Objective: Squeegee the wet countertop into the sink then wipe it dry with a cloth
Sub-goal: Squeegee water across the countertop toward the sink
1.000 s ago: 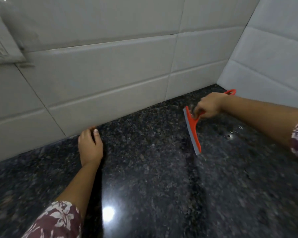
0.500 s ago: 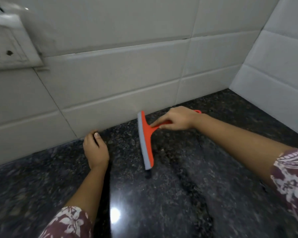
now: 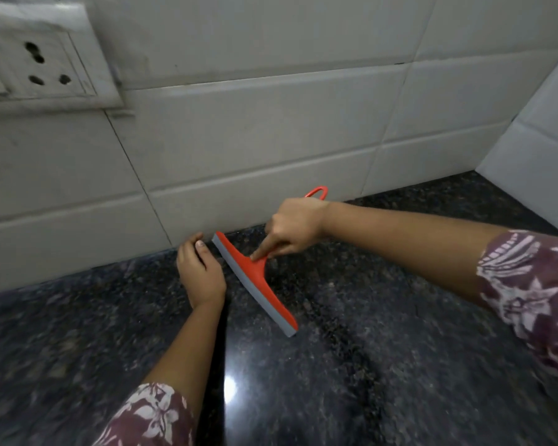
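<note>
**Squeegee on the counter, blade beside your resting left hand**

Your right hand (image 3: 295,225) is clamped around the handle of the red squeegee (image 3: 255,278), index finger stretched down the neck toward the blade, the other fingers curled over the grip. The handle's loop end pokes out past your knuckles at about 12 o'clock from the hand. The grey rubber edge lies on the dark speckled countertop (image 3: 400,365), running from roughly 11 o'clock near the wall to 5 o'clock toward you.

Your left hand (image 3: 200,272) rests on the counter just at 9 o'clock of the blade, close beside it; whether they touch you cannot tell from here. It holds nothing: the fingers are loosely curled, tips near the foot of the white tiled wall (image 3: 271,130), thumb lying alongside.

A white socket plate (image 3: 42,69) sits on the wall at 10 o'clock of the view. A bright glare spot (image 3: 231,387) shines on the stone at 6 o'clock of the squeegee. Both floral sleeves (image 3: 535,294) show at the lower edges.
</note>
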